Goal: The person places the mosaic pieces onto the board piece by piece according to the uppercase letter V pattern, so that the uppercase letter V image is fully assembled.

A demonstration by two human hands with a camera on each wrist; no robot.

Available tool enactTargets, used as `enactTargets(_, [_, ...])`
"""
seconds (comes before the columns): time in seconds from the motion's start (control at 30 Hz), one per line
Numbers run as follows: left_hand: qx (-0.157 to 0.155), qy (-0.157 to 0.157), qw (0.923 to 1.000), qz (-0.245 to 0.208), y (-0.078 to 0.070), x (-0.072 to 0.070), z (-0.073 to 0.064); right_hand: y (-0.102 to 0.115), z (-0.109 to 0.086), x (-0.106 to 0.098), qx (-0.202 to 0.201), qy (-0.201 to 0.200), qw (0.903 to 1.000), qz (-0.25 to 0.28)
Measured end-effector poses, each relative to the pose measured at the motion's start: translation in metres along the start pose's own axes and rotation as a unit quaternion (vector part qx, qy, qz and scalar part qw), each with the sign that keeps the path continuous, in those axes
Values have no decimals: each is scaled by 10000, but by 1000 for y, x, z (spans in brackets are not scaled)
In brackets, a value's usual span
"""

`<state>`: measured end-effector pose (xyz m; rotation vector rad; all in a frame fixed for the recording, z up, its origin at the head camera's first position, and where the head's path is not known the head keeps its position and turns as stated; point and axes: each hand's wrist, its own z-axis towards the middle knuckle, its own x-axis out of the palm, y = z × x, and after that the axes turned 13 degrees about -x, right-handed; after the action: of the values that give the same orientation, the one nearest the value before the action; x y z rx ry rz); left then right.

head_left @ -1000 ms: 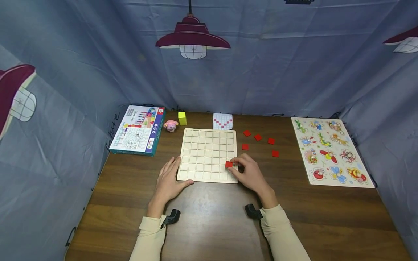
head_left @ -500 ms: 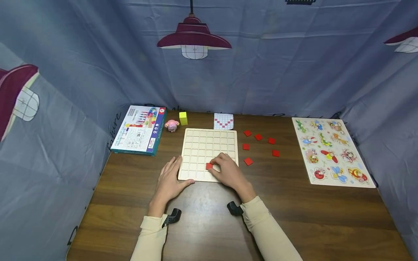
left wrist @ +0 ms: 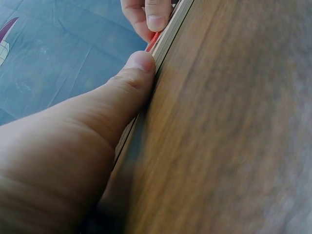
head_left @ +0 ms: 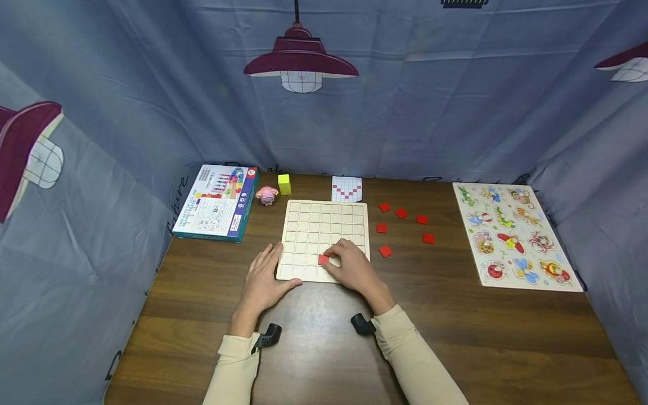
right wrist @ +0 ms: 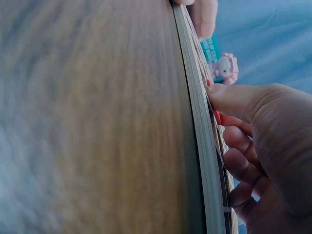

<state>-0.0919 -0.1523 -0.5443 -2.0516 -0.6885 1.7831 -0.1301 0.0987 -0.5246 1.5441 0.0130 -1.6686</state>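
A pale wooden grid board (head_left: 304, 225) lies flat in the middle of the table. My right hand (head_left: 351, 270) pinches a red square tile (head_left: 323, 259) between thumb and fingers, low over the board's front rows. In the right wrist view the tile (right wrist: 217, 116) is at the board's surface, partly hidden by the fingers; whether it sits fully inside a cell I cannot tell. My left hand (head_left: 264, 282) rests at the board's front left corner, fingers extended along the left edge and thumb at the front edge. Several loose red tiles (head_left: 382, 228) lie right of the board.
Behind the board lies a small pattern card (head_left: 346, 189) with red squares on a grid. A game box (head_left: 210, 201), a pink figurine (head_left: 266, 195) and a yellow block (head_left: 284, 184) stand at the back left. An insect puzzle board (head_left: 513, 236) lies at the right.
My right hand has carried the red tile left, from the board's right side to its front middle, then lowered it slightly. My left hand has stayed at the board's corner.
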Motion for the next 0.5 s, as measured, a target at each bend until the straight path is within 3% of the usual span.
enactTargets(0.3, [26, -43, 10000, 13, 2, 0, 0, 2, 1, 9, 45, -270, 9994, -214])
enactTargets(0.5, [36, -65, 10000, 3, 1, 0, -1, -4, -6, -3, 14, -557, 9982, 238])
